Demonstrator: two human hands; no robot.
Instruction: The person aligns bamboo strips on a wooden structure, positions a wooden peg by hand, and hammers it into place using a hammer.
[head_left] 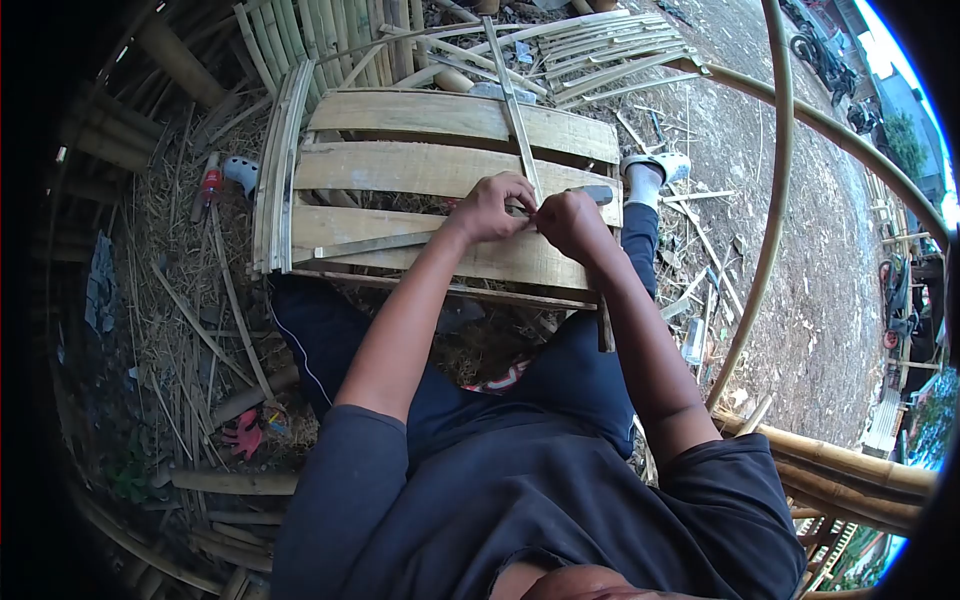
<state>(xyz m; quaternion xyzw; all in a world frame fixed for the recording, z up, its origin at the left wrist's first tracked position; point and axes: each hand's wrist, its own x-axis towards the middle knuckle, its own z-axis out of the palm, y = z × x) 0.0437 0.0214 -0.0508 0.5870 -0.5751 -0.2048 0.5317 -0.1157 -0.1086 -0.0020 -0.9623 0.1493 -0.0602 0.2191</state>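
My left hand [490, 208] is closed in a pinch on a bamboo strip [375, 245] that slants left across the slatted wooden bench [400, 170]. Close beside it, my right hand [572, 224] is curled shut, its fingertips meeting the left ones; what they pinch is too small to make out. A second long bamboo strip [512, 105] runs from between my hands to beyond the bench's far edge. By my right hand lies a hammer [598, 194], its handle [605, 325] sticking out past the near edge under my forearm.
A bundle of thin strips [285, 170] lies along the bench's left end. Beyond the bench is a slatted bamboo panel [610, 55]. A curved bamboo pole [780, 180] rises on the right. On the littered ground are a red-labelled bottle [211, 180] and a red glove [243, 436].
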